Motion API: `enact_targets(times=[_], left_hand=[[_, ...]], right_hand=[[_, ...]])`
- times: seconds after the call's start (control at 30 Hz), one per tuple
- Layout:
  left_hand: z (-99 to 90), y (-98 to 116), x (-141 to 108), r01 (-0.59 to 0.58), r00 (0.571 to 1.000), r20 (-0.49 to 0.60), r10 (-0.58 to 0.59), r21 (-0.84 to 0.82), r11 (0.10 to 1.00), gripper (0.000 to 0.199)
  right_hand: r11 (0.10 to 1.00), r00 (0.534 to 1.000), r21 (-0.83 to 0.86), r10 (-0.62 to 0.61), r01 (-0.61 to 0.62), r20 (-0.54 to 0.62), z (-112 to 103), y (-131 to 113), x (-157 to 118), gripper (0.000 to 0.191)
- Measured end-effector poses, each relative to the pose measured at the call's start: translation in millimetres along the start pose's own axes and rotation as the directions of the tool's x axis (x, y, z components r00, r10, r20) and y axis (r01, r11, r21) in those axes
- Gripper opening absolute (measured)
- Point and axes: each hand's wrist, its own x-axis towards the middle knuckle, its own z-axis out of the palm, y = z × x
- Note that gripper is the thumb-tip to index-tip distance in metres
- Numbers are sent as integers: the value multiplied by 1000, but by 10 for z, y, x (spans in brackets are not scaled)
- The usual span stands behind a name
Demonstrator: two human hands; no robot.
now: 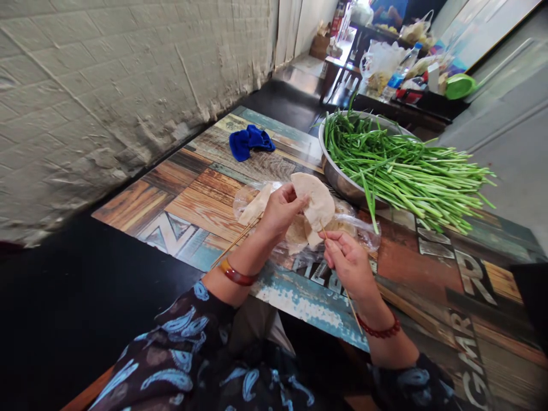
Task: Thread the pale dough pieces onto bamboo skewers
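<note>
My left hand (282, 214) pinches the left edge of a thin, pale, rounded sheet (317, 197), held up above the table. In my right hand (346, 260) is a thin wooden skewer (353, 311), its upper end at the sheet's lower edge; whether it pierces the sheet is hard to tell. Beneath my hands, more pale sheets (297, 235) lie on a clear plastic bag (366, 228). Left of my left hand, another pale piece (256, 206) rests near skewers (235, 242) that pass partly behind my forearm.
A metal bowl (338, 177) heaped with long green stalks (411, 177) stands on the patterned table (205, 200) at the right. A blue cloth (250, 141) lies farther back. Beyond are bags, a bottle (400, 71) and a green bowl (460, 86). A wall (107, 103) runs along the left.
</note>
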Motion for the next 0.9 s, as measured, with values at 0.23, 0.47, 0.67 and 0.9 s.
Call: enact_targets(times=[0.23,0.47,0.67,0.9], left_hand=[[19,-37,21,-120,993,5,120,137,983,28],[-19,-119,106,-86,996,-3,88,155,984,37],[-45,-149,126,-109,994,52,100,202,973,33],[-1,-128,72,-65,995,88,47,218,974,24]], right_hand=[[999,1000,38,30,-30,2,14,9,27,28],[996,998,62,63,-63,3,29,-7,62,31],[992,997,99,77,-77,-3,24,-9,106,33],[995,998,85,60,-58,-30,11,-24,172,30]])
